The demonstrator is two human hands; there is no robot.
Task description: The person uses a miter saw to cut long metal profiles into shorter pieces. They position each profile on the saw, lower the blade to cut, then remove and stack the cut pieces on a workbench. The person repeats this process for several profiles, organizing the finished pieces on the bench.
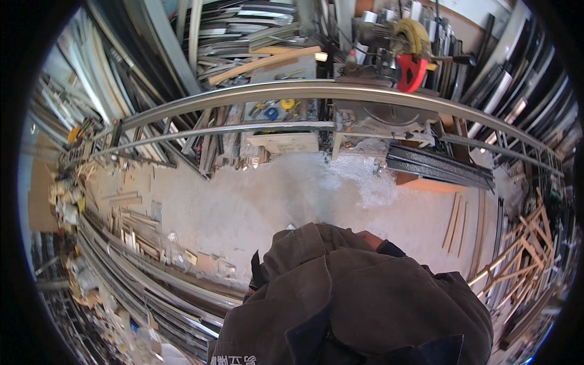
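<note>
My brown jacket [365, 298] fills the lower middle and covers most of both arms. Past its right edge a part of my right hand [370, 239] shows above a dark cuff. Its fingers are hidden, so I cannot see whether it holds anything. On the left, only a small sliver of skin, perhaps my left hand [249, 294], appears beside a dark strip of cloth. Neither hand reaches the bench. In front of me, across the floor, a long metal profile [267, 91] lies along the bench, passing before a cut-off saw [410, 61] with a red and yellow guard.
Dark profiles [438, 167] rest under the bench at right. Metal lengths [158, 267] lie behind me on the left, and a wooden frame pile [523, 249] stands at right. Blue and yellow tape measures [271, 113] sit among tools. Shavings litter the concrete floor [243, 194].
</note>
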